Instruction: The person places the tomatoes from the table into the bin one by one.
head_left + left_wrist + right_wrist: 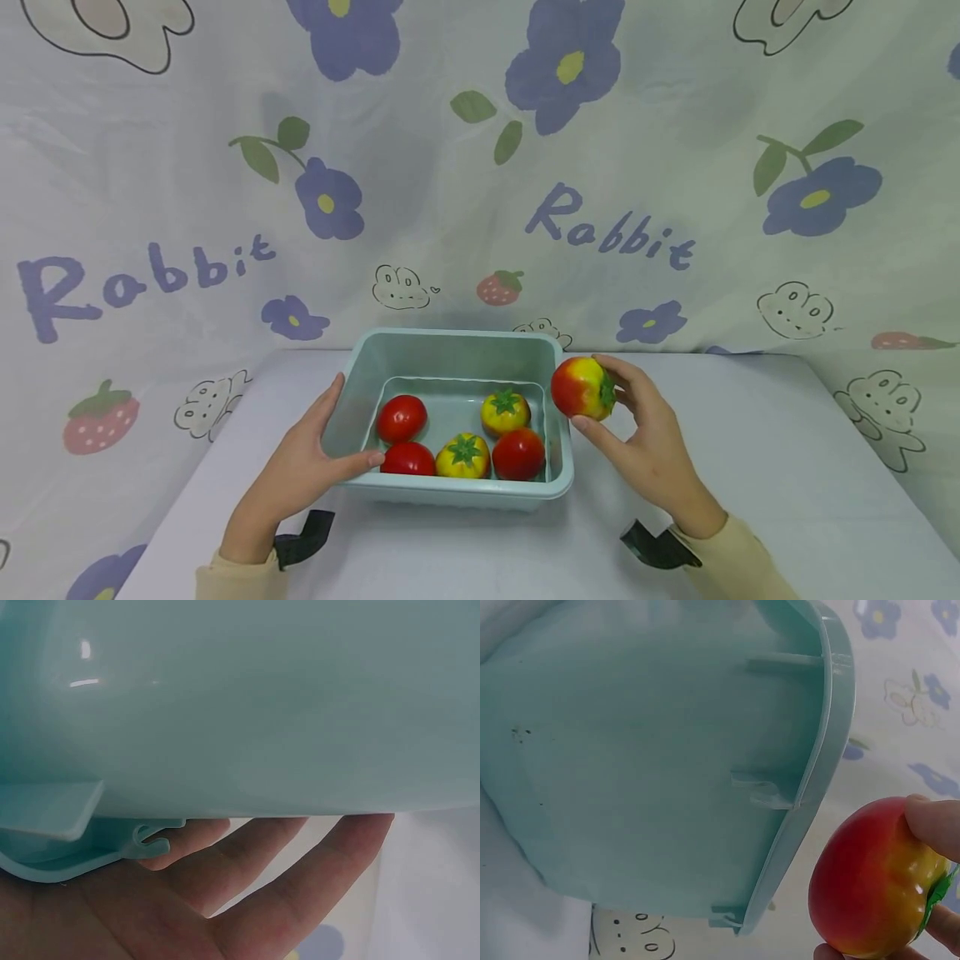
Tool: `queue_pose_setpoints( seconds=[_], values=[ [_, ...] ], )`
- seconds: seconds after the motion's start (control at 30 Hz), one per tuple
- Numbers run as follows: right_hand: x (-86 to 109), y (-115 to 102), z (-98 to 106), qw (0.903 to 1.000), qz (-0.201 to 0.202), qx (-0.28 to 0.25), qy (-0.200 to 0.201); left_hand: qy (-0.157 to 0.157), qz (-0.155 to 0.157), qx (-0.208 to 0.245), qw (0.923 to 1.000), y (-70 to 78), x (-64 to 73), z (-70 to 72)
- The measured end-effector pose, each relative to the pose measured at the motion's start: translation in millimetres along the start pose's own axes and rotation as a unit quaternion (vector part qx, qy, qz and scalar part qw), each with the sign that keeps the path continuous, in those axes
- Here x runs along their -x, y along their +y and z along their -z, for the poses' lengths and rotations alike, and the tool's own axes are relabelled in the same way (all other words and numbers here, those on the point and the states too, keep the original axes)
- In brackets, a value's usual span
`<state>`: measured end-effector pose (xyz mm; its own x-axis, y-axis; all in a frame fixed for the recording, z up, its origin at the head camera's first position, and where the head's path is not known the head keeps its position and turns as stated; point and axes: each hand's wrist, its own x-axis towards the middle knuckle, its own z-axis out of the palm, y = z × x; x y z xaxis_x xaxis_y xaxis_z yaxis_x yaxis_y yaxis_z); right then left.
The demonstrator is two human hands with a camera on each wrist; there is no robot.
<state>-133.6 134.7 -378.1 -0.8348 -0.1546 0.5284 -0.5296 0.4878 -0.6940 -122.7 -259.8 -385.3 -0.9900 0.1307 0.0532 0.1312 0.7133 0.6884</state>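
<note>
A pale green plastic basin [465, 490] stands on the white table with several tomatoes in it. Red ones [402, 418] show smooth sides, and yellow ones [462, 456] have green leafy tops facing up. My left hand [300, 462] holds the basin's left front corner, thumb over the rim and fingers along the outer wall. Off the basin's right rim, my right hand [645, 442] pinches a red-and-yellow tomato [581, 388] between thumb and fingers. Its green leafy top [934, 900] points toward the palm. The raised tomato is level with the rim in the head view.
Behind the table hangs a pale cloth [450, 183] printed with flowers, rabbits and strawberries. The white tabletop [765, 450] stretches right of the basin. A black strap [303, 537] is at the left wrist, another strap [660, 546] at the right.
</note>
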Motion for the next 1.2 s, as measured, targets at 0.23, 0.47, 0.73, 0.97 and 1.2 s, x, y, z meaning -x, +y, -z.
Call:
queue_pose_setpoints(
  seconds=[0.23, 0.47, 0.73, 0.97, 1.2],
  values=[
    [-10.2, -0.9, -8.7, 0.9996, 0.008, -0.023, -0.013, 0.001, -0.002, 0.003, 1.0, -0.9, -0.1, -0.2],
    [-19.3, -4.5, -15.7, 0.9991, 0.019, -0.027, -0.025, 0.003, -0.007, -0.003, 1.0, -0.7, 0.2, -0.1],
    [-31.1, -5.7, -23.9, 0.9978, 0.036, -0.019, -0.051, 0.002, -0.006, -0.004, 1.0, 0.7, 0.8, 0.7],
    [-39.6, 0.2, -34.0, 0.9958, 0.062, -0.027, -0.061, 0.001, -0.003, -0.009, 1.0, 1.4, 0.6, 0.3],
    [-45.4, 3.2, -42.4, 0.9934, 0.079, -0.032, -0.076, 0.002, -0.004, -0.011, 0.9999, -0.2, 0.7, 0.0]
  ],
)
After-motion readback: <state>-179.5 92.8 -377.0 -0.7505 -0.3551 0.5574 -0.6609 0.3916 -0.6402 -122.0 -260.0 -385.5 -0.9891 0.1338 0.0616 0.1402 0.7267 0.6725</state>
